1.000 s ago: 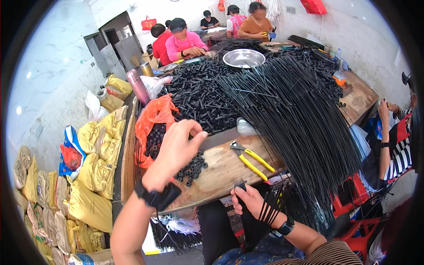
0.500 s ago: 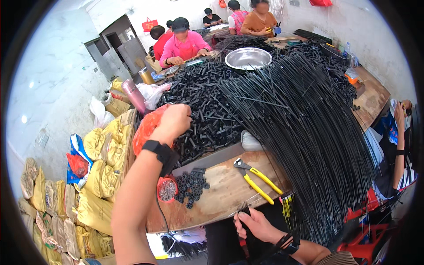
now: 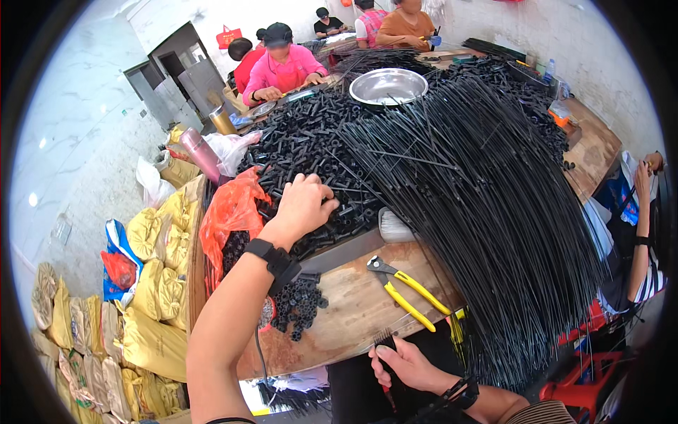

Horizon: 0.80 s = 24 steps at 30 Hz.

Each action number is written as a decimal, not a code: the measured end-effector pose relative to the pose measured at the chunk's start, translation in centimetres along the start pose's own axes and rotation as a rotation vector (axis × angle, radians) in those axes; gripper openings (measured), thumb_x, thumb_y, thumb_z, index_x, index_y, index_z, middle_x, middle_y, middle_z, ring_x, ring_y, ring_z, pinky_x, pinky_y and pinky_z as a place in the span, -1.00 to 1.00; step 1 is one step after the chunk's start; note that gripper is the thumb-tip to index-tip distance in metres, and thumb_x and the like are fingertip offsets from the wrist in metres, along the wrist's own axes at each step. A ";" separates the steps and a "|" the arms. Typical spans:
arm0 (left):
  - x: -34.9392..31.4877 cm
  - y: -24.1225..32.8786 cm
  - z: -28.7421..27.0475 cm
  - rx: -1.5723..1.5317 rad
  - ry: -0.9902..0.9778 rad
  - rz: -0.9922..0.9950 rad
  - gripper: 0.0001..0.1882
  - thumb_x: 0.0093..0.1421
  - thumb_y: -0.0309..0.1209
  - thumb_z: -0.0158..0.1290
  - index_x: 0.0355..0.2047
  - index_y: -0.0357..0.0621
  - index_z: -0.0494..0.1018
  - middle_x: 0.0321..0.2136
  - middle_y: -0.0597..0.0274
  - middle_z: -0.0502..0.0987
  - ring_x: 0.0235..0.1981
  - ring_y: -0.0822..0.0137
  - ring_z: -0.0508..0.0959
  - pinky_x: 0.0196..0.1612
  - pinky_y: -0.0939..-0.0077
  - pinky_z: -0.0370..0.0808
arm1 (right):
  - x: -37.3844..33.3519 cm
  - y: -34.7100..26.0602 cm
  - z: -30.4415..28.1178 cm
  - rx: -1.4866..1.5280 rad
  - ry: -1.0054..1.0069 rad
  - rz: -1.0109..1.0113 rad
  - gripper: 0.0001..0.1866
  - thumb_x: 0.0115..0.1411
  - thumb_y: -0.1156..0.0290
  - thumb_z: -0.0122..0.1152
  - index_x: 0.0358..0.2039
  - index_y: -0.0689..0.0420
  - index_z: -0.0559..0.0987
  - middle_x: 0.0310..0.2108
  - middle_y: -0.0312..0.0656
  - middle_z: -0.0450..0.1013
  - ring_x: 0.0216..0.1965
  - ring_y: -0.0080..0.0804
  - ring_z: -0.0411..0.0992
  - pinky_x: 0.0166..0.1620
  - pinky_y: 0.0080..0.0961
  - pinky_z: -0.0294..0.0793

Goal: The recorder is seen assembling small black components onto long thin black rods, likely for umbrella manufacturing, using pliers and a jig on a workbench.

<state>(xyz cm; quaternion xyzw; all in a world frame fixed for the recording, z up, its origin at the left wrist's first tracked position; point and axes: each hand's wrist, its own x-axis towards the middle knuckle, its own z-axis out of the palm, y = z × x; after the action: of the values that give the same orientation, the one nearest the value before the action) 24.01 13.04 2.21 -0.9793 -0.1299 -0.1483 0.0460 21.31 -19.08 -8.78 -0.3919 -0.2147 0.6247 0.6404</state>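
My left hand (image 3: 304, 205), with a black band at the wrist, reaches over the heap of short black plastic tubes (image 3: 311, 141). Its fingers are bent downward around something hidden from view. Low down at the table's front edge, my right hand (image 3: 409, 364) is closed on a bundle of thin black rods (image 3: 383, 338), whose fine ends stick up past the thumb. A narrow red piece (image 3: 389, 398) shows beneath that hand. Beside my left forearm lies an opened red plastic bag (image 3: 229, 212) with dark pieces in it. Small black cylinders (image 3: 300, 304) are clustered on the wood.
Yellow-handled end cutters (image 3: 406, 290) lie on the wooden table (image 3: 346, 311). A large sheaf of long black rods (image 3: 487, 212) covers the right side. Farther back are a metal bowl (image 3: 388, 86), a pink flask (image 3: 200, 154) and several co-workers. Yellow sacks (image 3: 152, 339) are stacked at left.
My left hand has moved right, from above the red bag to the tube heap. More of the bag now shows. My right hand keeps its grip on the rods. The view has shifted slightly.
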 end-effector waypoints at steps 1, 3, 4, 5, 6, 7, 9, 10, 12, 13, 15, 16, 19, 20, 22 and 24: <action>0.7 0.2 -0.1 -0.066 0.018 -0.037 -0.80 0.06 -0.27 0.14 -0.35 -0.08 0.60 -0.34 0.13 0.49 -0.24 0.08 0.43 -0.17 0.25 0.40 | 0.0 0.0 -0.1 0.002 -0.003 -0.002 -0.78 0.38 0.35 -0.17 -0.20 0.26 0.35 -0.53 -0.25 0.33 -0.59 -0.57 0.30 -0.53 -0.62 0.35; 2.4 0.5 0.5 -0.058 0.048 -0.039 -0.80 0.06 -0.27 0.14 -0.37 -0.09 0.60 -0.35 0.12 0.49 -0.24 0.08 0.44 -0.18 0.24 0.40 | 0.0 0.0 -0.1 0.006 -0.003 -0.004 -0.78 0.38 0.35 -0.17 -0.20 0.26 0.35 -0.53 -0.25 0.34 -0.59 -0.58 0.30 -0.53 -0.62 0.35; 3.1 0.5 1.0 -0.047 0.078 -0.047 -0.80 0.06 -0.27 0.13 -0.39 -0.10 0.60 -0.36 0.11 0.49 -0.25 0.07 0.44 -0.19 0.22 0.40 | -0.1 -0.1 -0.1 0.009 -0.007 0.005 -0.78 0.38 0.35 -0.17 -0.19 0.26 0.35 -0.53 -0.25 0.34 -0.59 -0.58 0.30 -0.53 -0.62 0.35; 3.8 0.6 1.5 -0.064 0.081 -0.044 -0.80 0.07 -0.33 0.09 -0.33 -0.10 0.60 -0.35 0.10 0.50 -0.23 0.07 0.44 -0.18 0.23 0.41 | 0.0 -0.1 0.0 0.012 -0.010 0.015 -0.78 0.38 0.35 -0.16 -0.19 0.26 0.34 -0.52 -0.25 0.34 -0.59 -0.58 0.30 -0.53 -0.62 0.35; 4.2 0.6 2.2 -0.068 0.081 -0.040 -0.80 0.07 -0.33 0.09 -0.33 -0.10 0.60 -0.35 0.10 0.50 -0.23 0.07 0.44 -0.18 0.23 0.41 | 0.0 -0.1 0.0 0.012 -0.004 0.014 -0.78 0.38 0.35 -0.16 -0.19 0.26 0.34 -0.52 -0.25 0.34 -0.59 -0.58 0.30 -0.53 -0.62 0.35; 4.6 0.6 3.0 -0.055 0.090 -0.070 -0.78 0.07 -0.37 0.06 -0.28 -0.09 0.58 -0.34 0.10 0.50 -0.23 0.06 0.44 -0.17 0.23 0.41 | 0.0 0.0 0.1 0.023 -0.006 0.023 -0.78 0.38 0.35 -0.16 -0.19 0.26 0.34 -0.53 -0.25 0.34 -0.59 -0.58 0.30 -0.53 -0.62 0.35; 5.2 0.8 4.0 -0.094 0.097 -0.109 -0.65 0.06 -0.48 -0.03 -0.11 -0.07 0.52 -0.31 0.11 0.50 -0.21 0.05 0.44 -0.14 0.22 0.41 | 0.0 0.0 0.2 0.039 -0.017 0.030 -0.78 0.38 0.35 -0.17 -0.18 0.25 0.34 -0.53 -0.25 0.33 -0.59 -0.59 0.29 -0.53 -0.62 0.34; 5.6 0.7 4.4 -0.096 0.096 -0.105 -0.65 0.06 -0.48 -0.03 -0.11 -0.07 0.52 -0.31 0.11 0.50 -0.21 0.05 0.44 -0.14 0.22 0.41 | 0.0 -0.1 0.1 0.040 -0.012 0.029 -0.78 0.38 0.35 -0.17 -0.18 0.25 0.34 -0.53 -0.25 0.33 -0.59 -0.59 0.29 -0.53 -0.62 0.34; 6.5 0.5 4.8 -0.156 0.158 -0.102 -0.63 0.03 -0.52 -0.02 -0.10 -0.08 0.50 -0.30 0.11 0.49 -0.20 0.05 0.44 -0.13 0.19 0.40 | -0.1 -0.2 -0.1 0.021 -0.028 0.025 -0.78 0.38 0.34 -0.18 -0.18 0.25 0.34 -0.53 -0.26 0.33 -0.59 -0.59 0.28 -0.52 -0.63 0.34; 6.8 0.5 4.9 -0.173 0.199 -0.104 -0.62 -0.02 -0.57 0.00 -0.13 -0.08 0.49 -0.36 0.11 0.50 -0.24 0.06 0.45 -0.15 0.21 0.41 | -0.1 -0.2 0.0 0.023 -0.026 0.026 -0.78 0.38 0.34 -0.18 -0.18 0.25 0.34 -0.53 -0.26 0.33 -0.59 -0.59 0.28 -0.52 -0.63 0.34; 7.7 0.2 4.6 -0.195 0.174 -0.158 -0.63 -0.05 -0.56 0.01 -0.16 -0.08 0.51 -0.42 0.12 0.50 -0.28 0.06 0.45 -0.18 0.22 0.42 | 0.0 -0.3 0.0 0.000 -0.046 0.039 -0.83 0.38 0.39 -0.22 -0.18 0.21 0.32 -0.52 -0.25 0.31 -0.57 -0.54 0.27 -0.47 -0.56 0.36; 7.9 0.1 4.5 -0.215 0.150 -0.212 -0.64 -0.07 -0.56 0.02 -0.20 -0.08 0.52 -0.48 0.14 0.50 -0.32 0.07 0.46 -0.21 0.24 0.43 | -0.1 -0.4 0.0 0.001 -0.045 0.041 -0.83 0.38 0.39 -0.22 -0.18 0.21 0.32 -0.52 -0.25 0.31 -0.57 -0.54 0.27 -0.47 -0.56 0.36; 8.3 0.5 3.5 -0.308 0.017 -0.213 -0.73 -0.11 -0.46 0.05 -0.33 -0.11 0.59 -0.52 0.11 0.55 -0.37 0.10 0.52 -0.24 0.34 0.46 | 0.0 -0.4 -0.2 0.014 -0.037 0.057 -0.83 0.38 0.40 -0.22 -0.18 0.22 0.32 -0.52 -0.25 0.31 -0.57 -0.55 0.26 -0.48 -0.56 0.36; 8.5 1.1 3.4 -0.343 -0.059 -0.237 -0.75 -0.11 -0.43 0.07 -0.37 -0.12 0.61 -0.51 0.09 0.57 -0.38 0.12 0.54 -0.24 0.38 0.47 | 0.0 -0.4 -0.3 -0.011 -0.029 0.046 -0.82 0.38 0.40 -0.22 -0.18 0.23 0.32 -0.53 -0.25 0.31 -0.57 -0.55 0.26 -0.48 -0.57 0.36; 8.1 1.7 3.6 -0.226 0.040 -0.164 -0.77 -0.10 -0.37 0.12 -0.40 -0.16 0.61 -0.50 0.05 0.59 -0.41 0.13 0.58 -0.25 0.42 0.49 | 0.1 -0.2 -0.5 -0.035 -0.031 0.042 -0.82 0.38 0.40 -0.22 -0.18 0.23 0.32 -0.53 -0.25 0.31 -0.57 -0.55 0.26 -0.48 -0.57 0.36; 7.9 2.1 3.5 -0.325 -0.016 -0.195 -0.79 -0.04 -0.36 0.13 -0.42 -0.20 0.60 -0.54 0.04 0.58 -0.45 0.12 0.59 -0.27 0.38 0.51 | 0.1 0.0 -0.6 0.000 -0.033 0.020 -0.77 0.38 0.33 -0.18 -0.17 0.24 0.35 -0.52 -0.29 0.33 -0.58 -0.63 0.28 -0.49 -0.66 0.34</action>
<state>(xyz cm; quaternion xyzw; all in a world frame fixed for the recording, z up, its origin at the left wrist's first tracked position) 32.89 13.36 1.17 -0.9577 -0.1991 -0.1632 -0.1283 21.73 -19.11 -9.18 -0.3837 -0.2213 0.6373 0.6306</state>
